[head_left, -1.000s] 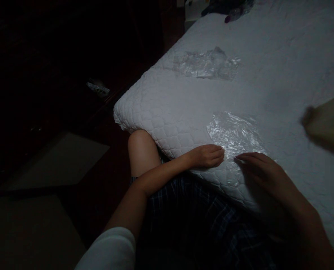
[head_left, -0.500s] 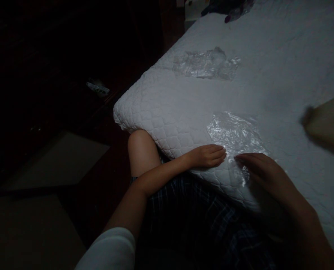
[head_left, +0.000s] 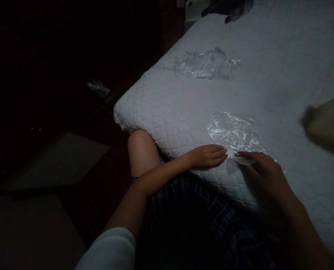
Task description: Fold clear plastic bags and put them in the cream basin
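A crinkled clear plastic sheet (head_left: pixel 234 133) lies on the near part of a white quilted mattress (head_left: pixel 180 105). My left hand (head_left: pixel 207 155) rests flat on the mattress, fingers together, its tips at the sheet's near left corner. My right hand (head_left: pixel 261 168) pinches the sheet's near edge, which is folded up off the mattress between thumb and fingers. A second, more crumpled piece of clear plastic (head_left: pixel 207 64) lies farther back on the mattress.
My knee (head_left: pixel 141 148) and plaid shorts press against the mattress corner. A tan blurred object (head_left: pixel 328 125) sits at the right edge. Dark items (head_left: pixel 234 11) lie at the mattress's far end. The dark floor at left holds a small pale object (head_left: pixel 98 88).
My right hand has drawn the sheet's near edge up and folded it over; the lower strip of plastic that hung toward the mattress edge is gone from there. My left hand barely moved.
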`<state>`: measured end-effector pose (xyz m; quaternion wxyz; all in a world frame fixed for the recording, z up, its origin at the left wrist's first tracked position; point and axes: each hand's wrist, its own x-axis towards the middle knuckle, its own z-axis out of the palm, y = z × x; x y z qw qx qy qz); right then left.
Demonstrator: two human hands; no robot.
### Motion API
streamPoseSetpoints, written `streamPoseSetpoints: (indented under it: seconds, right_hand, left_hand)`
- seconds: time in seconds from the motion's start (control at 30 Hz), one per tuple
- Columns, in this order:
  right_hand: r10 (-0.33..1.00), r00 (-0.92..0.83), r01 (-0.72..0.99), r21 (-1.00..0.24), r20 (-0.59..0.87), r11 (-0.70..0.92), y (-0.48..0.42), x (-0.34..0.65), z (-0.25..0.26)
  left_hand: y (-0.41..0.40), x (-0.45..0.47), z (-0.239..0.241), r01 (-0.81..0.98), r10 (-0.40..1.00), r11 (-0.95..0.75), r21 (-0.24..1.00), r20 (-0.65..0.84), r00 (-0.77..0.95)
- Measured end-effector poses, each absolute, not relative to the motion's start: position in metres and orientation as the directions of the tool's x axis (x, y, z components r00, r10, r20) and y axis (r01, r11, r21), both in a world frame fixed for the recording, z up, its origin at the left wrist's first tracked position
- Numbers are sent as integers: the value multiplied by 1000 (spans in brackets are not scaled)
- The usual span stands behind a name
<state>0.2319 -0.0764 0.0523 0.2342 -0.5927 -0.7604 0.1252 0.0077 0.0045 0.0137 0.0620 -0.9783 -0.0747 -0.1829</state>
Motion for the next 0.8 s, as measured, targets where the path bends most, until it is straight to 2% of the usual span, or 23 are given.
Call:
streamPoseSetpoints:
  seconds: [0.17, 0.43, 0.6, 0.7, 0.8]
  right_hand:
    - [978, -26, 870, -478, 206, 124, -78, 218, 52]
    - [966, 131, 871, -491, 222, -6, -77, 208, 50]
    - [948, 21, 924, -369, 316, 103, -77, 209, 46]
    - [927, -94, 919, -327, 363, 221, -76, 210, 46]
    - [910, -145, 914, -301, 389, 274, -74, 210, 47]
  left_hand:
    - [5, 7, 14, 164, 112, -980, -111, 372, 921]
    - [3, 7, 17, 177, 119, -975, -136, 357, 927]
    - [3, 7, 16, 160, 94, -977, -142, 387, 917]
    - [4, 6, 15, 161, 101, -978, -131, 378, 920]
    - [4, 6, 15, 158, 100, -979, -126, 375, 922]
